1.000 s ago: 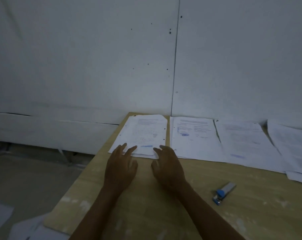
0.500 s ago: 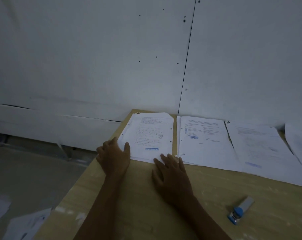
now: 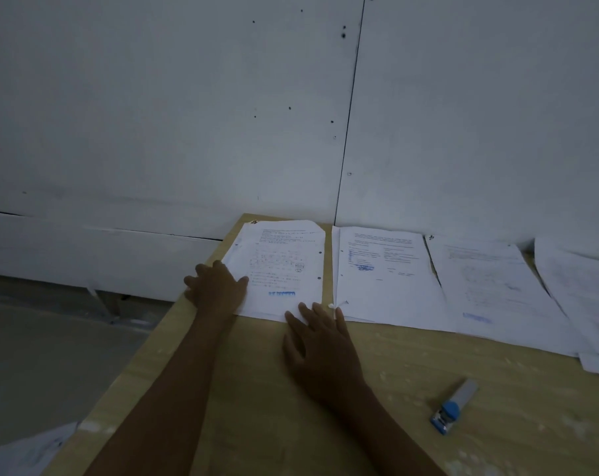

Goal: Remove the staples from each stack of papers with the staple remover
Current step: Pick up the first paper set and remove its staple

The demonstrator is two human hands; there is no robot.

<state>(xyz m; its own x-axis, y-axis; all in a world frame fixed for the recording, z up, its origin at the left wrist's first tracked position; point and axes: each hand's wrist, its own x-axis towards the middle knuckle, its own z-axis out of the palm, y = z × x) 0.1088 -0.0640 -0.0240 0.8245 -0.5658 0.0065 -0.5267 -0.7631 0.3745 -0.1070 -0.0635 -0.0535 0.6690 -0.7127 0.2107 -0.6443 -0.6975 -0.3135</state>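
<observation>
Papers in a white printed stack with a blue stamp [image 3: 284, 269] lay at the far left end of the pale wooden table [image 3: 256, 389], and both of our hands were on that stack. Our left hand [image 3: 215, 286] rested on its left edge, fingers loosely spread along the border and thumb lying across the sheet; whether the fingers hooked under the edge we could not tell. Our right hand [image 3: 322, 341] lay flat on the table with straight fingers, their tips touching the stack's near right corner and holding nothing.

Just beside the right fingertips, a small white curl of paper [image 3: 337, 305] stuck up from the near corner of the second white stack [image 3: 387, 280]. Two more white stacks followed to the right, the third one [image 3: 490, 290] overlapping the second's edge and the fourth [image 3: 579, 286] running out of view.

Well apart from the hands, near the right forearm, the blue and grey metal staple remover [image 3: 454, 405] lay on the bare table. A white panelled wall [image 3: 222, 115] rose behind the table, and a loose sheet [image 3: 30, 451] lay on the floor at lower left.
</observation>
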